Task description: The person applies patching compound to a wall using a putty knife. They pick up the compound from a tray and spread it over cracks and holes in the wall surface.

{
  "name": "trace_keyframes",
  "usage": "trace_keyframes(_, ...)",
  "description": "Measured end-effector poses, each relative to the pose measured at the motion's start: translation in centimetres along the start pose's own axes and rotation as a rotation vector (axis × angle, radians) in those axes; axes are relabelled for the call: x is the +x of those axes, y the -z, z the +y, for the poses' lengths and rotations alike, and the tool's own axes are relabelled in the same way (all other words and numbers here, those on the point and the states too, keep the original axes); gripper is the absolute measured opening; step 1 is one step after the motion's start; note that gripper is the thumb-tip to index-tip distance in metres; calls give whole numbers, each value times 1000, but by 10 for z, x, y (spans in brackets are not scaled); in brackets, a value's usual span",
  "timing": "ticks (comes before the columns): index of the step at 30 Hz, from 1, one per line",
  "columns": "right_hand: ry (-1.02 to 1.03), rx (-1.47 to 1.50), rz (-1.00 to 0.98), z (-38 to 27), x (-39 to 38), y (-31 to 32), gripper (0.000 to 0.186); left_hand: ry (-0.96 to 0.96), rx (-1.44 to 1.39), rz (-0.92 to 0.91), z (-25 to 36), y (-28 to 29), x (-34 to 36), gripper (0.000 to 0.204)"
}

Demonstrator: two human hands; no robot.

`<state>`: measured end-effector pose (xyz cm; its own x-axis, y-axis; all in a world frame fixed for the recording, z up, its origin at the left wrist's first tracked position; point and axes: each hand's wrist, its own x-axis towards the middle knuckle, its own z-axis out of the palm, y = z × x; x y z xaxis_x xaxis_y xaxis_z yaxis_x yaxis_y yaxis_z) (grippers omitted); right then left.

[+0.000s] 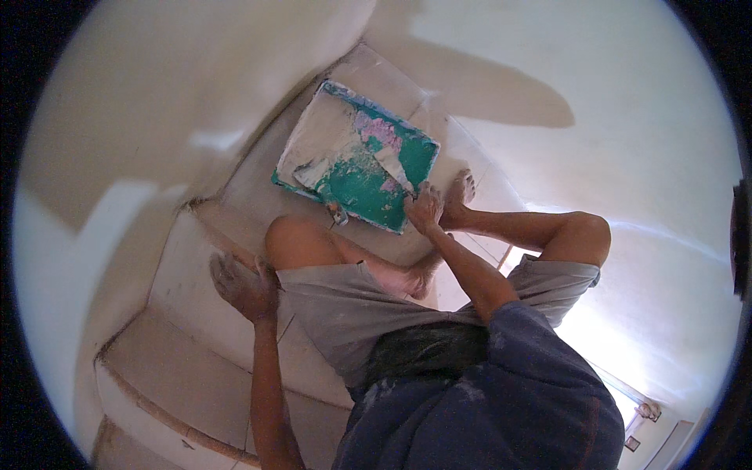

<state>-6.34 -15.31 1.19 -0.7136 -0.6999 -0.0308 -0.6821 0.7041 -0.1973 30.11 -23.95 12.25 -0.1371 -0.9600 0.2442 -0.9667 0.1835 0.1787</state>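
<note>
A green tray (pixel 364 184) lies on the tiled step, partly covered with off-white putty (pixel 317 129) and a pinkish patch of it (pixel 377 131). My right hand (pixel 425 207) is closed round the handle of a putty knife (pixel 393 168) at the tray's right side. The knife's pale, coated blade reaches over the tray. A second scraper (pixel 312 174) rests at the tray's near left edge, its handle (pixel 337 213) sticking out over the rim. My left hand (pixel 243 286), dusted white and holding nothing, has its fingers apart beside my left knee, near the step's edge.
Walls rise close on the left (pixel 149 102) and right (pixel 650 149). Tiled stairs (pixel 188 376) go down at the lower left. My bare feet (pixel 462 188) are close to the tray. Bright light comes from the lower right.
</note>
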Motion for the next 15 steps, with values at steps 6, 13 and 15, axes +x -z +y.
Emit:
trace_keyframes(6, 352, 345, -149, -71, -7, -26, 43, 23, -55, -10, 6, -3, 0, 56)
trace_keyframes(13, 145, 396, -454, -138, -24, -31, 48, 33, -80, 14, 6, 5, 1, 54)
trace_keyframes(15, 98, 460, -389, -133, -23, -30, 45, 30, -93, 36, 10, 5, 2, 50)
